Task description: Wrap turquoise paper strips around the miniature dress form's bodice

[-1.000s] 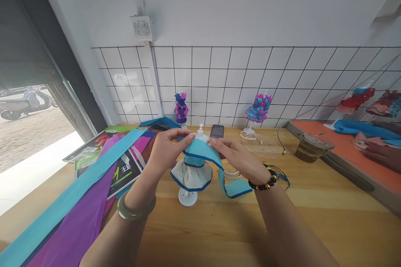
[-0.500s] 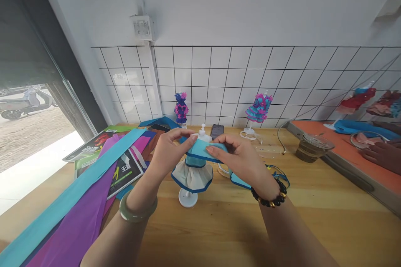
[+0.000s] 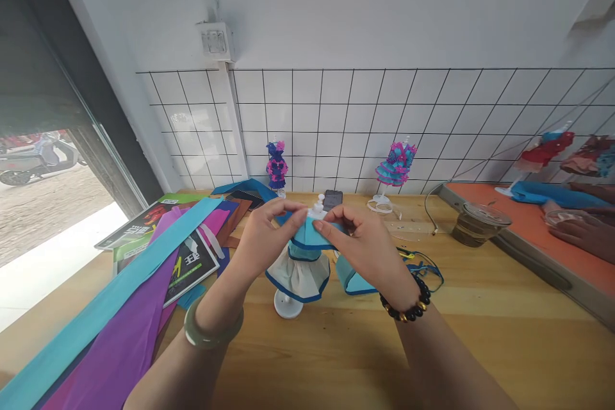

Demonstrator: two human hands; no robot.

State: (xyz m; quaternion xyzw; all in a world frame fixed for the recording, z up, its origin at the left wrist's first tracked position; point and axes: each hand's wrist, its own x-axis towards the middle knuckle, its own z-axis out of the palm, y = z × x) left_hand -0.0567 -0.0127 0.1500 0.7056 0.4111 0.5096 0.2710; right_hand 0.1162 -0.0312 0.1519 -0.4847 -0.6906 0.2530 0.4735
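Observation:
A small white mannequin stand (image 3: 288, 305) carries a doll dress with a cream skirt (image 3: 298, 275) edged in dark blue. Around its upper part lies a light blue fabric piece (image 3: 307, 236) with a dark blue border. My left hand (image 3: 273, 227) pinches the fabric's left upper edge between thumb and fingers. On the other side, my right hand (image 3: 368, 243) pinches its right upper edge. The mannequin's white neck knob (image 3: 320, 200) pokes up between the hands. Behind my right wrist sits another light blue piece with dark trim (image 3: 355, 278), partly hidden.
Fabric strips (image 3: 120, 307) and magazines (image 3: 192, 262) cover the left side. Two dressed mannequins (image 3: 277, 166) (image 3: 396, 164) stand by the wall, near a phone (image 3: 332, 199). Right are scissors and blue cord (image 3: 423, 266), a lidded cup (image 3: 480, 224) and another person's hand (image 3: 583, 237) on an orange surface.
The dressed mannequin's upper part has tilted slightly right, and its skirt has shifted with it. My hands have drawn closer together on the fabric. More of the second blue piece shows.

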